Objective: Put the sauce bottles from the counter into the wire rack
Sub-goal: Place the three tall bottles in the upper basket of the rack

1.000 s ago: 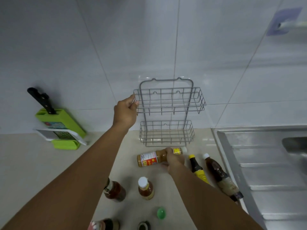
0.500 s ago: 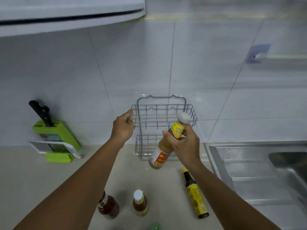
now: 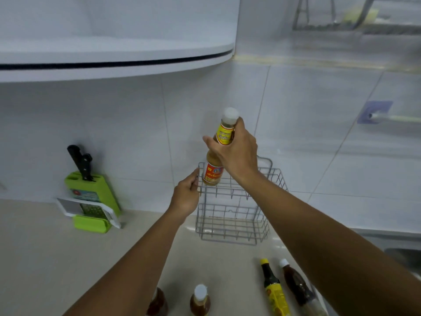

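Observation:
A two-tier wire rack (image 3: 230, 226) stands on the counter against the tiled wall. My left hand (image 3: 185, 197) grips the left edge of its upper basket. My right hand (image 3: 234, 151) holds a white-capped sauce bottle with yellow and red labels (image 3: 214, 174) by its neck, nearly upright, its base at the left end of the upper basket. Two small brown bottles (image 3: 200, 301) stand near the counter's front. A yellow-capped dark bottle (image 3: 273, 290) and a white-capped dark bottle (image 3: 296, 286) lie on the counter to the right.
A green knife block (image 3: 91, 199) with a black-handled knife and a grater stands at the left by the wall. A white cabinet (image 3: 114, 58) overhangs the counter above. A metal sink edge (image 3: 396, 245) shows behind my right arm.
My right hand picked the bottle up from the counter, turned it upright and raised it to the rack's upper basket. The view tilted upward. My left hand stayed on the rack.

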A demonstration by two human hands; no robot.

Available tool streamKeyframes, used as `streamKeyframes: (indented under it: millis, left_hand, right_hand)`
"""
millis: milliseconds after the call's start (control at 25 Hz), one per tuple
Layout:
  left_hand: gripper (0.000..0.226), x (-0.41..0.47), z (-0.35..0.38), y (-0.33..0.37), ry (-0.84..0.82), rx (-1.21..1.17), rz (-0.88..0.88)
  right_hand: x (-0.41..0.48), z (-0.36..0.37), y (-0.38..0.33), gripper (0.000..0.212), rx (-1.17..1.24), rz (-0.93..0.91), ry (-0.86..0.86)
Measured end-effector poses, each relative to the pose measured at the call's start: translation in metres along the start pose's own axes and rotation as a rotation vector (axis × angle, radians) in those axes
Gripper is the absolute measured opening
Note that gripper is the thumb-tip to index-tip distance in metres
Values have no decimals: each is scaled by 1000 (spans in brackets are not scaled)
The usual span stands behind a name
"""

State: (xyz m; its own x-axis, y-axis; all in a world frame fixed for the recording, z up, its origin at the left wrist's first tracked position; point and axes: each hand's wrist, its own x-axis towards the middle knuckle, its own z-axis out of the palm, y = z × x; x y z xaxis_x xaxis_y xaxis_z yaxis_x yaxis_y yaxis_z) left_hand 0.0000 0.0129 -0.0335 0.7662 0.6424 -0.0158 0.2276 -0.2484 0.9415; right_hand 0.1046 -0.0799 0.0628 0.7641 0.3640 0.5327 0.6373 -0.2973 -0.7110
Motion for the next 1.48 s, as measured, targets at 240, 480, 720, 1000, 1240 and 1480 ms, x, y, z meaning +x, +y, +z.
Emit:
streamKeyframes:
  millis: [240, 480, 720, 1000, 1240, 1480]
  left_hand:
    - [46, 1, -5, -4, -55, -42, 25]
    - [45, 2, -7, -8, -74, -61, 25]
    - [45, -1, -8, -2, -65, -72, -4]
    - [56, -7, -5, 0, -88, 45, -159]
    - [44, -26, -2, 15, -323, 481, -428]
    - [38, -46, 95, 45, -675, 717, -157]
  right_hand:
    - [-4, 33, 4, 59, -117, -17, -83]
    - [-7, 41, 2, 70, -233, 12, -128]
    - [-12, 41, 6, 70, -231, 80, -245]
    - [-17, 26, 12, 75, -203, 120, -386]
    - [-37, -21, 29, 85, -121, 83, -393]
    - [-109, -88, 105, 18, -90, 48, -146]
